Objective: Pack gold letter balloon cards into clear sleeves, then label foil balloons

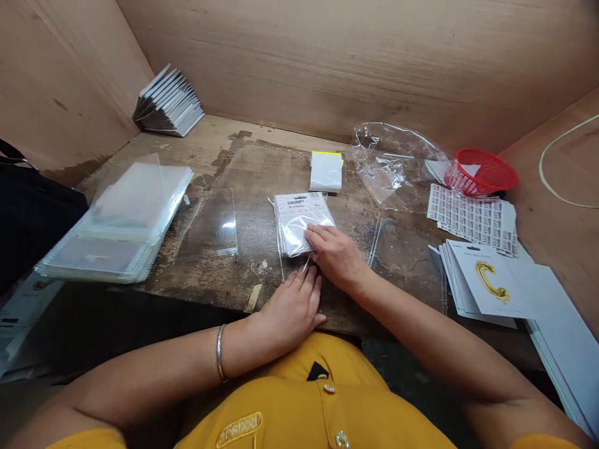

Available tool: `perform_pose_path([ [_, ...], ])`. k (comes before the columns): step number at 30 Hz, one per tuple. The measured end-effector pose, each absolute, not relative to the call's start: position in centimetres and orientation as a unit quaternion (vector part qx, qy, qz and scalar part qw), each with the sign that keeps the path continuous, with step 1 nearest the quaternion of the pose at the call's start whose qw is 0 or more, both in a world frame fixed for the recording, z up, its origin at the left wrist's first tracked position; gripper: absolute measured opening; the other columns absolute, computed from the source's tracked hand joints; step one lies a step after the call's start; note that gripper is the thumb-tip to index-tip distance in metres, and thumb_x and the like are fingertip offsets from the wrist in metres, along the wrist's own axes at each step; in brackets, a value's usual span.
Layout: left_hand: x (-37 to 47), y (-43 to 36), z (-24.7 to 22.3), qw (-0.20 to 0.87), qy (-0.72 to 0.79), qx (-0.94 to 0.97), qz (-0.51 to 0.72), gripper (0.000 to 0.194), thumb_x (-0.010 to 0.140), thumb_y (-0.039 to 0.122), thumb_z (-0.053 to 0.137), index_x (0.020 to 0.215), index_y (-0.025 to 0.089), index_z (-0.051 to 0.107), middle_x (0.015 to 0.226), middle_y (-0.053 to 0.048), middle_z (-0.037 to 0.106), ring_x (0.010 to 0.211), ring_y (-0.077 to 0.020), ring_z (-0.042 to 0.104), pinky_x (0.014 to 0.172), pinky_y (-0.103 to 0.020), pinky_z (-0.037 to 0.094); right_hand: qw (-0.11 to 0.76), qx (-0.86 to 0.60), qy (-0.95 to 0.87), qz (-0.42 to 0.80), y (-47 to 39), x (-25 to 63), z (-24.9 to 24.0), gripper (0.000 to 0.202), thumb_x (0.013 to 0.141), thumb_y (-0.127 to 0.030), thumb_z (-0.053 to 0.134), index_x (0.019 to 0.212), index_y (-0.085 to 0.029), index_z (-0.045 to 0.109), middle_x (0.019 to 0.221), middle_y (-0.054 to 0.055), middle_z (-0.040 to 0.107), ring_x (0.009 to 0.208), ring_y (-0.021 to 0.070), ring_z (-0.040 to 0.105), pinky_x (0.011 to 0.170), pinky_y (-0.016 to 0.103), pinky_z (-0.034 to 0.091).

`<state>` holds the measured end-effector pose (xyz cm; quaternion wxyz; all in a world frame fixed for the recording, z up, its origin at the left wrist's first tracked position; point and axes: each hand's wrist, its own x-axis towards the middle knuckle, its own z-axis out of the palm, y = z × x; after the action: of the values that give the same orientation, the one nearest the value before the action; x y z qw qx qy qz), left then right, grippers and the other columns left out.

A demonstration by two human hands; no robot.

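A worn brown wooden desk [262, 162] carries everything near the person's hands. Along its left edge, reaching to the near left corner, lies a thick stack of clear plastic sleeves [131, 212]. A crumpled, transparent plastic bag [397, 168] spreads by the back edge, right of the middle. Toward the near right corner sits a slanting pile of white cards [468, 252], the top one printed with a gold letter C. Behind that pile are white sheets of small printed labels [472, 218], and beyond them, by the right edge, a round red plastic basket [491, 183]. A fanned row of thin white-and-dark pieces [171, 103] fills the back left corner.

Near the middle of the front edge lies a stacked packet of white cards in shiny clear plastic [299, 218]. The right hand [339, 252] rests on its near right corner, fingers bent and close together. The left hand [292, 305] lies at the front edge, its fingers narrow, tips just beside the packet's near side; whether either hand pinches anything cannot be told.

Left of the packet lies a single flat clear sleeve [210, 224]; behind the packet, a small white pad with a yellow strip [326, 173].
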<state>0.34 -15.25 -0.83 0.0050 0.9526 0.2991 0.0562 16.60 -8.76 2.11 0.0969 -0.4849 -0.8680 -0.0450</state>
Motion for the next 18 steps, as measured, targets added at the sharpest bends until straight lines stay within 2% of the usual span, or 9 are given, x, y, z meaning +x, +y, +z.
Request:
perform_pose_path([
  [3, 0.2, -15.0, -0.6, 0.016, 0.299, 0.953, 0.04, 0.07, 0.091, 0.05, 0.05, 0.135, -0.004, 0.046, 0.141, -0.03, 0.044, 0.133, -0.0373, 0.042, 0.109, -0.045, 0.037, 0.119, -0.485, -0.866, -0.033, -9.2, 17.2, 2.2, 0.03, 0.084, -0.019, 0.062, 0.113, -0.01, 0.063, 0.131, 0.018, 0.059, 0.117, 0.0261, 0.056, 0.099, 0.039, 0.048],
  [5, 0.1, -14.9, -0.8, 0.019, 0.298, 0.953, 0.044, 0.068, 0.092, 0.048, 0.049, 0.135, -0.004, 0.046, 0.142, -0.03, 0.043, 0.134, -0.0376, 0.041, 0.109, -0.045, 0.037, 0.149, -0.48, -0.864, -0.036, -9.3, 17.7, 1.9, 0.026, 0.087, -0.024, 0.06, 0.111, -0.012, 0.064, 0.128, 0.017, 0.061, 0.118, 0.0251, 0.055, 0.1, 0.039, 0.047],
  [9, 0.4, -14.6, -1.1, 0.017, 0.308, 0.95, 0.045, 0.064, 0.093, 0.046, 0.047, 0.135, -0.003, 0.047, 0.142, -0.029, 0.043, 0.134, -0.0388, 0.04, 0.109, -0.047, 0.037, 0.156, -0.514, -0.843, -0.039, -8.5, 17.5, 1.2, 0.017, 0.091, -0.022, 0.054, 0.095, -0.016, 0.069, 0.108, 0.011, 0.071, 0.101, 0.0222, 0.062, 0.093, 0.035, 0.05],
  [12, 0.5, -14.5, 0.2, 0.012, 0.316, 0.948, 0.05, 0.063, 0.091, 0.045, 0.053, 0.129, -0.005, 0.051, 0.136, -0.031, 0.049, 0.129, -0.0383, 0.048, 0.106, -0.046, 0.04, 0.134, -0.526, -0.839, -0.04, -8.1, 16.7, 1.6, 0.019, 0.091, -0.022, 0.053, 0.098, -0.015, 0.07, 0.114, 0.013, 0.069, 0.104, 0.0237, 0.062, 0.094, 0.036, 0.05],
  [14, -0.1, -14.1, 1.9, 0.057, 0.287, 0.953, 0.078, 0.044, 0.092, 0.039, 0.051, 0.114, 0.002, 0.063, 0.12, -0.023, 0.064, 0.11, -0.0306, 0.063, 0.095, -0.039, 0.049, 0.137, -0.512, -0.846, -0.057, -8.9, 16.5, 1.8, 0.027, 0.092, -0.022, 0.05, 0.11, -0.011, 0.067, 0.127, 0.017, 0.062, 0.118, 0.0262, 0.056, 0.101, 0.039, 0.047],
  [16, -1.2, -13.1, 3.5, 0.114, 0.276, 0.944, 0.143, 0.034, 0.096, 0.033, 0.042, 0.095, 0.011, 0.068, 0.096, -0.012, 0.072, 0.086, -0.021, 0.069, 0.08, -0.032, 0.054, 0.143, -0.499, -0.851, -0.076, -10.7, 16.8, 1.6, 0.036, 0.094, -0.019, 0.046, 0.124, -0.005, 0.06, 0.136, 0.021, 0.054, 0.13, 0.0287, 0.047, 0.107, 0.043, 0.042],
  [17, -1.9, -12.3, 4.0, 0.127, 0.285, 0.932, 0.185, 0.035, 0.098, 0.03, 0.037, 0.092, 0.014, 0.068, 0.091, -0.009, 0.072, 0.083, -0.0188, 0.068, 0.078, -0.031, 0.054, 0.143, -0.495, -0.853, -0.079, -11.7, 17.0, 1.2, 0.039, 0.094, -0.018, 0.045, 0.128, -0.003, 0.057, 0.138, 0.022, 0.051, 0.134, 0.0297, 0.043, 0.109, 0.045, 0.041],
  [18, -2.7, -11.2, 4.2, 0.122, 0.3, 0.919, 0.225, 0.035, 0.099, 0.028, 0.035, 0.096, 0.014, 0.067, 0.095, -0.009, 0.072, 0.089, -0.0191, 0.067, 0.082, -0.033, 0.054, 0.141, -0.492, -0.856, -0.079, -12.7, 17.2, 0.8, 0.04, 0.094, -0.017, 0.044, 0.129, -0.002, 0.056, 0.139, 0.023, 0.05, 0.136, 0.0304, 0.041, 0.11, 0.047, 0.04],
])
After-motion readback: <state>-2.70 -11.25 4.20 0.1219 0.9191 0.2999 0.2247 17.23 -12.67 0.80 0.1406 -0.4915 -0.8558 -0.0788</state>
